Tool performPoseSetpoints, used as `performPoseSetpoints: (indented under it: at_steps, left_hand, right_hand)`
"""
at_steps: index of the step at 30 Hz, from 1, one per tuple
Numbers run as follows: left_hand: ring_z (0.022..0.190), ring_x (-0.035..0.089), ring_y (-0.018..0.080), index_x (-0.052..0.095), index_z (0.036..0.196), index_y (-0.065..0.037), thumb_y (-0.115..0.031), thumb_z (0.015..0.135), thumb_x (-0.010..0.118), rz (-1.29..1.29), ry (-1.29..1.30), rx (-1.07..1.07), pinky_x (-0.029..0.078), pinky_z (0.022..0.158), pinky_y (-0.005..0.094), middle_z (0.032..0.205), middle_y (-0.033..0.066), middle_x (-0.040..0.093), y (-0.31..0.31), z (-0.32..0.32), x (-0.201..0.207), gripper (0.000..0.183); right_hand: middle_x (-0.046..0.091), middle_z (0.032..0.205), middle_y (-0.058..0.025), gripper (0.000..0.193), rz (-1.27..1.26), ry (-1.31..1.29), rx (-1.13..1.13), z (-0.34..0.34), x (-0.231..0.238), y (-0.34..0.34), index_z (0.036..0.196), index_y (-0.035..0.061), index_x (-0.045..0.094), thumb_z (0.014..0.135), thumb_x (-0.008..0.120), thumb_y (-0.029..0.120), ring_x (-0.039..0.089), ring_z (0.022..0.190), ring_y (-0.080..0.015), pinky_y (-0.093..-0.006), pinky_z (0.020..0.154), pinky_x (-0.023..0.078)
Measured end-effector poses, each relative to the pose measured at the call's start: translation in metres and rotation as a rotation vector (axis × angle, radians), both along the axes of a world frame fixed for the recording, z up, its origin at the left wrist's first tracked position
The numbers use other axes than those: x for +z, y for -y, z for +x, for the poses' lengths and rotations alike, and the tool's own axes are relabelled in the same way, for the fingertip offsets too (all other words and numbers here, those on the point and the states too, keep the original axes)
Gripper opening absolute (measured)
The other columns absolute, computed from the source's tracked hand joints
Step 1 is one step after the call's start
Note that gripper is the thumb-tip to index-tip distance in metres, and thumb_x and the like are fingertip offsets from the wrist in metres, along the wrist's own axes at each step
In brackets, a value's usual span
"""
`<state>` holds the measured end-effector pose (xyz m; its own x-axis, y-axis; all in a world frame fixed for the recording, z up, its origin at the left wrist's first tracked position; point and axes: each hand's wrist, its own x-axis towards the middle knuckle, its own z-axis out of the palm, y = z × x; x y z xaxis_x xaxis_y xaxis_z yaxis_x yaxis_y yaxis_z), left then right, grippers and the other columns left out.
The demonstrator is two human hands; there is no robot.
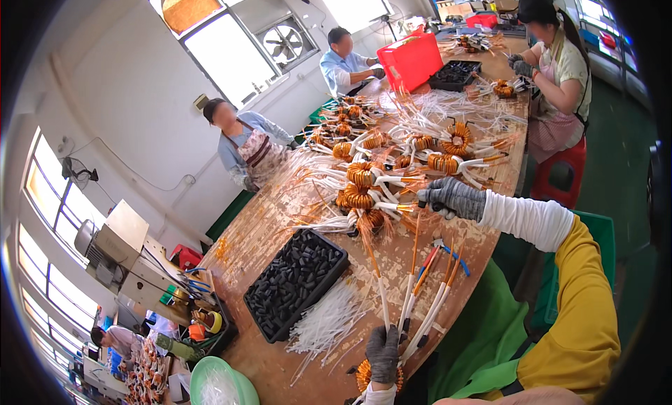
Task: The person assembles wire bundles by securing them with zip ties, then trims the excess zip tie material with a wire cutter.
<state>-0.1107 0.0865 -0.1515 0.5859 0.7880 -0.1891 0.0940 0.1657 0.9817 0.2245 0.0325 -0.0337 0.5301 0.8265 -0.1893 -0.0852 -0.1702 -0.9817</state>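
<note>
My left hand (383, 354), in a grey glove, is closed around the white-sleeved leads (383, 303) of a copper-wound ring coil (363, 374) at the table's near edge. The leads fan upward and end in bare copper strands. My right hand (456, 199), gloved too, is raised beyond them with its fingers curled together. Something small and dark shows at its fingertips, close to a copper strand; I cannot make out what it is. Cutters with red and blue handles (463, 263) lie partly behind the leads. A heap of similar coils (360, 196) lies just left of my right hand.
A black tray (344, 256) of short black sleeves stands on the table (234, 282), beside loose thin white strips (323, 322). A green bowl (245, 385) is at the near left. Three people work around the table's far side, near a red bin (411, 60). A green crate (603, 254) stands at right.
</note>
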Motion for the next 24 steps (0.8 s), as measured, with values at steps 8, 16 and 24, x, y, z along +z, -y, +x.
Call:
performPoseSetpoints:
  at_steps: [8,16,24]
  left_hand:
    - [0.070,0.062,0.0134,0.053,0.092,0.002,-0.011,0.090,0.054,-0.021,-0.008,0.005,0.049,0.065,0.0241,0.081,0.0091,0.063,0.000,0.001,-0.001,0.013]
    - [0.071,0.061,0.0127,0.053,0.093,0.002,-0.011,0.090,0.053,0.037,-0.012,-0.006,0.048,0.065,0.0243,0.081,0.0091,0.062,0.001,0.000,-0.005,0.013]
    - [0.070,0.060,0.0125,0.053,0.093,0.002,-0.011,0.090,0.053,0.015,-0.038,-0.006,0.048,0.065,0.0243,0.082,0.0088,0.062,0.001,-0.001,-0.001,0.014]
  right_hand:
    - [0.051,0.056,0.0014,0.034,0.031,0.011,-0.024,-0.012,-0.004,-0.001,0.086,0.0060,0.064,0.083,0.062,0.039,0.045,0.039,-0.0050,-0.0185,0.033,0.038]
    - [0.054,0.059,0.0013,0.032,-0.012,0.059,-0.006,-0.020,0.000,0.005,0.085,0.0058,0.063,0.084,0.062,0.038,0.047,0.042,-0.0045,-0.0182,0.037,0.041]
    - [0.053,0.059,0.0031,0.024,-0.108,-0.060,0.173,-0.059,-0.011,0.009,0.088,0.0046,0.063,0.085,0.062,0.028,0.048,0.044,-0.0047,-0.0191,0.039,0.042]
